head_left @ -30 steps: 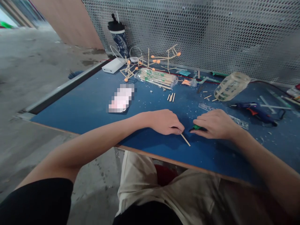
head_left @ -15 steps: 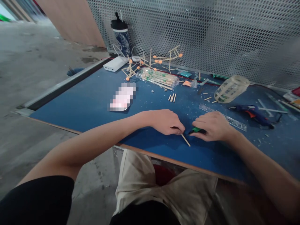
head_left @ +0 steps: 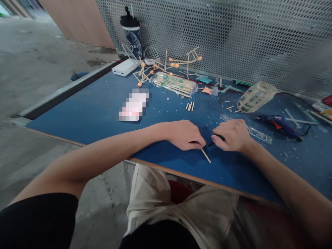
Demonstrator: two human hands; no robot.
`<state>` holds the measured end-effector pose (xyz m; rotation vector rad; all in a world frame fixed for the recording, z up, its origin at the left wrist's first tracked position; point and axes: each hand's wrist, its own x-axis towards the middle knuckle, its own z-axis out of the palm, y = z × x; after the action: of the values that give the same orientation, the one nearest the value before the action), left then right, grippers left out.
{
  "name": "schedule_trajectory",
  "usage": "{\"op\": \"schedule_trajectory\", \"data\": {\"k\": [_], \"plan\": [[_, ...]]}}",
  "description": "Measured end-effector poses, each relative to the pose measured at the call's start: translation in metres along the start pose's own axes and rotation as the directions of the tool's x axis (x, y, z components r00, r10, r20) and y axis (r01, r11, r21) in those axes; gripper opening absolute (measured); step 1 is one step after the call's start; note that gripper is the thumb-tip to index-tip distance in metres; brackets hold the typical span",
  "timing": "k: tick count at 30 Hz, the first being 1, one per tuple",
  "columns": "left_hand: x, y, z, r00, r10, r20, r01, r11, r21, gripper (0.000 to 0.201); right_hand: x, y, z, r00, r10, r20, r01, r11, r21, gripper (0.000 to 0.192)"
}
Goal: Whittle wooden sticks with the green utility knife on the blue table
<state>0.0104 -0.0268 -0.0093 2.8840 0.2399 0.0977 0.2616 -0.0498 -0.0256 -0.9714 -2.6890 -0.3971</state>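
Note:
My left hand (head_left: 188, 135) is closed near the front edge of the table, with thumb and fingers pinching a thin wooden stick (head_left: 206, 156). The stick's free end points toward me across the blue tabletop. My right hand (head_left: 231, 135) is wrapped round a small green-and-black utility knife (head_left: 210, 144), most of it hidden in the fist. Its dark tip reaches left to the stick beside my left fingertips; whether it touches the wood I cannot tell. Beyond the hands lie several short cut sticks (head_left: 190, 106).
A clear ruler (head_left: 260, 135) and a glue gun (head_left: 280, 126) lie on the right, near a toppled plastic container (head_left: 256, 97). Behind are a bag of sticks (head_left: 173, 84), a stick frame (head_left: 166, 65), a white power bank (head_left: 125, 67) and a tumbler (head_left: 132, 38). A blurred phone-like object (head_left: 134, 105) lies left.
My right hand has turned over more, and the knife's tip has come left to the stick. The left hand keeps its pinch in nearly the same place. The view has shifted slightly.

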Motion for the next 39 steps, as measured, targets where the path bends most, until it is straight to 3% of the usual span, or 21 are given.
{"op": "schedule_trajectory", "data": {"k": [6, 10, 17, 26, 31, 39], "plan": [[0.0018, -0.0028, 0.0017, 0.999, 0.023, -0.034, -0.024, 0.999, -0.031, 0.021, 0.0012, 0.0012, -0.0011, 0.999, -0.029, 0.032, 0.029, 1.0, -0.004, 0.044], [0.0033, -0.0044, 0.0012, 1.0, -0.01, 0.003, 0.01, 0.999, -0.04, 0.021, 0.0034, -0.0014, -0.0014, 0.997, -0.03, 0.07, 0.031, 0.999, -0.01, 0.041], [0.0048, -0.0026, -0.0005, 0.999, -0.044, 0.022, 0.044, 0.999, -0.016, 0.021, 0.0051, -0.0034, -0.0008, 0.989, -0.077, 0.13, 0.077, 0.997, 0.003, 0.045], [0.0049, -0.0024, 0.0007, 1.0, -0.028, 0.007, 0.028, 1.0, -0.006, 0.02, 0.0067, -0.0034, -0.0011, 0.985, -0.082, 0.155, 0.085, 0.996, -0.013, 0.046], [0.0054, -0.0032, 0.0012, 1.0, -0.005, -0.001, 0.005, 1.0, -0.016, 0.02, 0.0089, 0.0026, -0.0032, 0.972, -0.143, 0.189, 0.147, 0.989, -0.009, 0.048], [0.0054, -0.0009, 0.0, 0.999, -0.016, 0.029, 0.016, 1.0, 0.011, 0.021, 0.0083, 0.0044, 0.0016, 0.976, -0.19, 0.108, 0.194, 0.981, -0.026, 0.048]]}}
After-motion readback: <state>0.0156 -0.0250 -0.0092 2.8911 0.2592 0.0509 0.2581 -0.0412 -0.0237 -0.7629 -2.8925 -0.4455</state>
